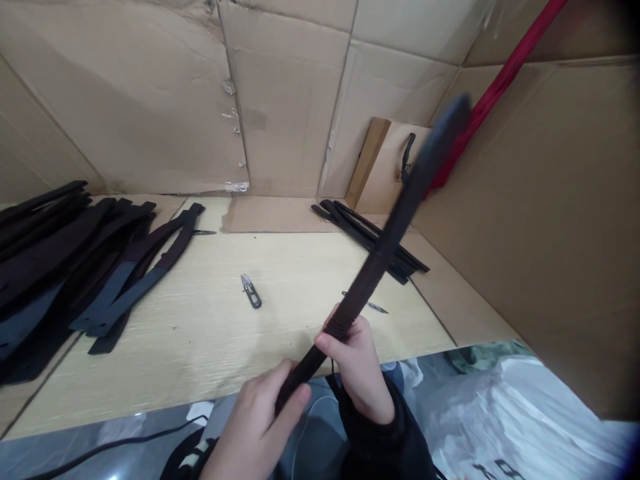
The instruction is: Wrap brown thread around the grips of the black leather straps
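A long dark strip (367,283) slants from the lower middle up to the right, its far end blurred. My left hand (263,413) is wrapped round its lower end, thumb on top. Higher up, my right hand (356,360) grips the strip beside a ribbed, wound-looking section, with the thumb over it. A thin dark cord hangs under my right hand. On the pale table (200,347) lie small thread snips (251,291), and a thin pointed tool (377,308) rests just behind the strip.
Many dark curved strips (135,267) are piled at the left. Several thinner ones (350,223) lie at the back right. Cardboard walls (290,100) enclose the table. A red strap (510,77) hangs at the right, above a white plastic bag (505,413).
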{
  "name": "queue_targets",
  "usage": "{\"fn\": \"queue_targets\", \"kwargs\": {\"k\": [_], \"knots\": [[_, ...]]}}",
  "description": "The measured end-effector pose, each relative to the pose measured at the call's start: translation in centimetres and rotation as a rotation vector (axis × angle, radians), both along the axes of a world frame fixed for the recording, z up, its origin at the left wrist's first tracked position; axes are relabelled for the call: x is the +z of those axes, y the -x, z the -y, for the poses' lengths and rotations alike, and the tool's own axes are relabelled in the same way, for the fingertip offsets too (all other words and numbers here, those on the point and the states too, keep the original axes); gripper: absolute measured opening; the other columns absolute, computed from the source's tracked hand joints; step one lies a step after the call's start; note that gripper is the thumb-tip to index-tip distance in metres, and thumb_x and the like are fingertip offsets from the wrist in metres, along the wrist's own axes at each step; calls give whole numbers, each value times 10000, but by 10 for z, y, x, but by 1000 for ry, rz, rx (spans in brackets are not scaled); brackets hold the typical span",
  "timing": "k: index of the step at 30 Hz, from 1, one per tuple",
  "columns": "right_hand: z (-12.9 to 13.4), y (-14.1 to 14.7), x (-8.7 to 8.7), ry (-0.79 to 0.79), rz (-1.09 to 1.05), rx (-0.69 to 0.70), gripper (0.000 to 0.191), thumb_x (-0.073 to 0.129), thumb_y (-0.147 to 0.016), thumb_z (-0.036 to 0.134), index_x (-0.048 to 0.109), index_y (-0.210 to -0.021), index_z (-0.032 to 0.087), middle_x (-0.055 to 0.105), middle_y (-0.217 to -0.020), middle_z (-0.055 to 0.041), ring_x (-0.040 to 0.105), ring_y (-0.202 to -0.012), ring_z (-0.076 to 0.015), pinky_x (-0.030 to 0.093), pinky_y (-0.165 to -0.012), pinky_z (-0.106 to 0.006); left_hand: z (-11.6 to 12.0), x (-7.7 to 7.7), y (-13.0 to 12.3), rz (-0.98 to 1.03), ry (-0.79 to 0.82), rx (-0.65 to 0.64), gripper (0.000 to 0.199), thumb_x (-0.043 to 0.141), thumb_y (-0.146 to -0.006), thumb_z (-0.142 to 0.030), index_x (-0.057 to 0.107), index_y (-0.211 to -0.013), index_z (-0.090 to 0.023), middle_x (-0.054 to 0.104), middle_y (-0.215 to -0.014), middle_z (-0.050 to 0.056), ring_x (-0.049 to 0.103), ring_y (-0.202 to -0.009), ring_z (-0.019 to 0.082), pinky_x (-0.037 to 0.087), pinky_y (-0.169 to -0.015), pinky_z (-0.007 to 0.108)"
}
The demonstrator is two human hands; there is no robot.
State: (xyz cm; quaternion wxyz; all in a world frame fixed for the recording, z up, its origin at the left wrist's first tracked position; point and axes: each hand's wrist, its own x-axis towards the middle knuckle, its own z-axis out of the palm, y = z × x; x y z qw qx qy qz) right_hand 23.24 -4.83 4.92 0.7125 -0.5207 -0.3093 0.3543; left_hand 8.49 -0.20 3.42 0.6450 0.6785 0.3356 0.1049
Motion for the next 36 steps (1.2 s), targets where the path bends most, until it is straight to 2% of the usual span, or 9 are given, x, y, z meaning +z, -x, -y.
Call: {"fn": "queue_targets", "kwargs": {"k": [2, 6, 11, 14, 18, 22, 24, 28, 36], "knots": [[-1, 2, 5, 43, 1, 19, 284, 794, -616, 352, 605, -675, 148, 519, -605, 22, 431, -560, -76, 368, -517, -182, 3, 1, -1, 2, 66, 6, 471, 448, -826, -585, 592, -796, -137, 497, -506, -22, 465, -446, 62, 358, -468, 161], [1, 1, 6, 45, -48, 239, 414, 812, -580, 415, 649, -855, 151, 458, -580, 45, 364, -495, -54, 296, -445, -173, 2, -5, 2, 172, 562, -136, 538, 419, -788, -670, 518, -699, -149, 345, -350, -82, 255, -273, 26, 205, -330, 143], [3, -3, -2, -44, -130, 396, 484, 799, -555, 529, 651, -800, 139, 444, -544, 44, 328, -461, -44, 214, -416, -177, -1, -17, 6, 440, 1095, -378, 495, 441, -800, -639, 461, -649, -167, 215, -266, -128, 182, -206, 7, 274, -385, 136], [3, -1, -2, -71, -145, 356, 414, 822, -549, 470, 619, -709, 147, 470, -547, 38, 364, -473, -53, 245, -419, -174, -1, -21, 1, 398, 954, -361, 499, 382, -826, -634, 497, -728, -158, 338, -292, -93, 254, -221, 23, 270, -378, 143], [1, 1, 2, -25, -70, 171, 270, 787, -639, 322, 578, -618, 152, 482, -542, 38, 402, -488, -63, 335, -450, -175, -1, -17, -5, 161, 407, -69, 517, 365, -829, -643, 516, -814, -149, 519, -476, -25, 453, -387, 63, 343, -421, 158], [-1, 1, 4, 33, 12, 40, 251, 771, -651, 316, 581, -625, 155, 520, -592, 22, 458, -558, -84, 394, -512, -191, 3, -12, -7, 103, 48, 24, 479, 368, -869, -567, 480, -670, -144, 543, -562, 10, 529, -526, 78, 410, -552, 178], [-1, 2, 4, 49, 16, 58, 233, 777, -642, 324, 630, -721, 161, 520, -610, 22, 451, -560, -84, 382, -503, -189, 7, -12, -7, 117, 35, 57, 492, 334, -880, -563, 481, -666, -146, 531, -546, 10, 519, -507, 79, 405, -534, 181], [1, 1, 4, 31, -45, 210, 374, 775, -652, 352, 671, -968, 182, 462, -587, 42, 369, -509, -62, 317, -455, -171, 15, -16, -7, 165, 214, 80, 556, 286, -859, -627, 526, -756, -136, 486, -485, -11, 453, -422, 69, 358, -443, 173], [3, -2, -1, 76, -29, 245, 336, 734, -719, 360, 676, -990, 170, 450, -539, 46, 239, -473, -40, 165, -441, -186, 18, -21, -7, 195, 190, 149, 479, 438, -817, -613, 501, -793, -139, 461, -488, -36, 424, -419, 47, 325, -436, 149]]}}
